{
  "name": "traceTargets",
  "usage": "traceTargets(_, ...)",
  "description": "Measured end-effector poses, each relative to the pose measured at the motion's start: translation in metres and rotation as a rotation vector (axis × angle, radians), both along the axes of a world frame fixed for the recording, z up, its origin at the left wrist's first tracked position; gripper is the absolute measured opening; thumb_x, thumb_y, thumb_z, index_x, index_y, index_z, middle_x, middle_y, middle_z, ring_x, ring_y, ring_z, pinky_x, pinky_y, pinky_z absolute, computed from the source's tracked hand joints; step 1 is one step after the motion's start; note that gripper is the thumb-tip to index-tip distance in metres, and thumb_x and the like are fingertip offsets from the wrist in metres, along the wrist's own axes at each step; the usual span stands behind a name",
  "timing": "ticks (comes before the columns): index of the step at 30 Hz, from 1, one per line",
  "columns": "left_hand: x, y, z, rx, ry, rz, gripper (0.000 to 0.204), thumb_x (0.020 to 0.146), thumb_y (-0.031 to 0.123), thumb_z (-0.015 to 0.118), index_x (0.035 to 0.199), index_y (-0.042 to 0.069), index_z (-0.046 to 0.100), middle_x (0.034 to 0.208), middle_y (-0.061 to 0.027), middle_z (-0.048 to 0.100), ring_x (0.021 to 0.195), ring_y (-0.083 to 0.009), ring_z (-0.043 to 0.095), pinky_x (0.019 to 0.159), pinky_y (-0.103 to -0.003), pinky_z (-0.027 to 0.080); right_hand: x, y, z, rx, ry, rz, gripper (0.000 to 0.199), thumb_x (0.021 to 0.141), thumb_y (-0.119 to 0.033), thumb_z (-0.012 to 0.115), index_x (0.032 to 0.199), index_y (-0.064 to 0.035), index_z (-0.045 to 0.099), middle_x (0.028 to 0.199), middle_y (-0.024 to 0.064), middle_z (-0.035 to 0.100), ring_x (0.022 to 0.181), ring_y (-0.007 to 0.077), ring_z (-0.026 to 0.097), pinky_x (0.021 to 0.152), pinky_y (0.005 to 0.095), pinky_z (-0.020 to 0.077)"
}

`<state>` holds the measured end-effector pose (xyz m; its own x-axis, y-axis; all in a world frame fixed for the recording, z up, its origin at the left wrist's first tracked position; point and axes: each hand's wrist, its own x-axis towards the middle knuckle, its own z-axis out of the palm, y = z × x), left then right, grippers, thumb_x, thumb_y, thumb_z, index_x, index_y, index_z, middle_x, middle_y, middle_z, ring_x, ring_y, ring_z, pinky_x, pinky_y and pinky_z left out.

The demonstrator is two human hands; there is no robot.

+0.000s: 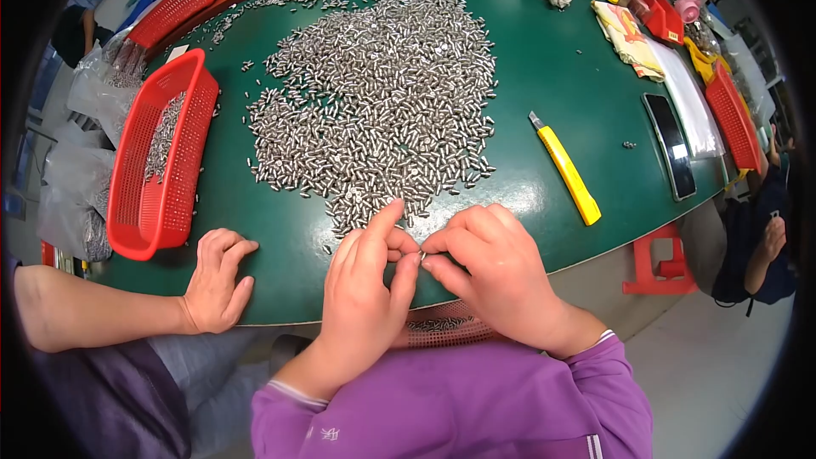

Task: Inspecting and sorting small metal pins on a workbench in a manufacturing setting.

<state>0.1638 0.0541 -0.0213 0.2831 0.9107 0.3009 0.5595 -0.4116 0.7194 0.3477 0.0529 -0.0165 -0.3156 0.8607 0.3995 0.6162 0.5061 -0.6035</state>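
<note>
A round green table (561, 59) carries a spread heap of small silvery metal pins (382, 93). Left of the heap, a red plastic basket (136, 204) holds more. At its near edge, left hand (365, 289) and right hand (497, 272) pinch one pin together.

A small silvery metal pin (421, 256) sits pinched between the fingertips of both hands at the bench's near edge, mostly hidden, its pose unclear. At 12 o'clock from it spreads the heap of metal pins (382, 93): short, shiny, cylindrical pieces lying flat at all angles, densely scattered across the green bench (561, 68).
</note>
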Motion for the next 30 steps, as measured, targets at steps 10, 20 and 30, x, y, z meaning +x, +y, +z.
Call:
traceTargets(10, -0.005, -0.008, 0.002, -0.022, 0.013, 0.012, 0.064, 0.080, -0.009, 0.072, 0.140, 0.002, 0.051, 0.093, -0.0038, 0.064, 0.087, -0.0166, 0.060, 0.079, -0.032, 0.050, -0.004, 0.003, -0.001, -0.009, 0.049, 0.020, 0.017, 0.076, -0.005, 0.074, 0.090, -0.0078, 0.065, 0.089, 0.0063, 0.059, 0.083, 0.0284, 0.057, 0.072, 0.0393, 0.0484)
traceTargets(20, -0.008, -0.010, 0.005, -0.044, 0.004, -0.007, 0.058, 0.079, -0.010, 0.070, 0.134, 0.003, 0.057, 0.091, -0.0028, 0.066, 0.090, -0.0178, 0.059, 0.081, -0.032, 0.051, -0.004, 0.002, 0.000, -0.019, 0.060, 0.025, 0.017, 0.075, -0.005, 0.074, 0.087, -0.0084, 0.063, 0.088, 0.0064, 0.058, 0.082, 0.0286, 0.057, 0.072, 0.0408, 0.0477)
traceTargets(30, -0.008, -0.011, 0.002, -0.028, -0.003, -0.013, 0.058, 0.079, -0.010, 0.070, 0.134, 0.003, 0.056, 0.093, -0.0028, 0.067, 0.091, -0.0168, 0.059, 0.080, -0.031, 0.050, -0.003, 0.001, 0.000, -0.029, 0.052, 0.032, 0.017, 0.075, -0.006, 0.074, 0.088, -0.0084, 0.063, 0.090, 0.0063, 0.058, 0.083, 0.0288, 0.056, 0.073, 0.0411, 0.0475)
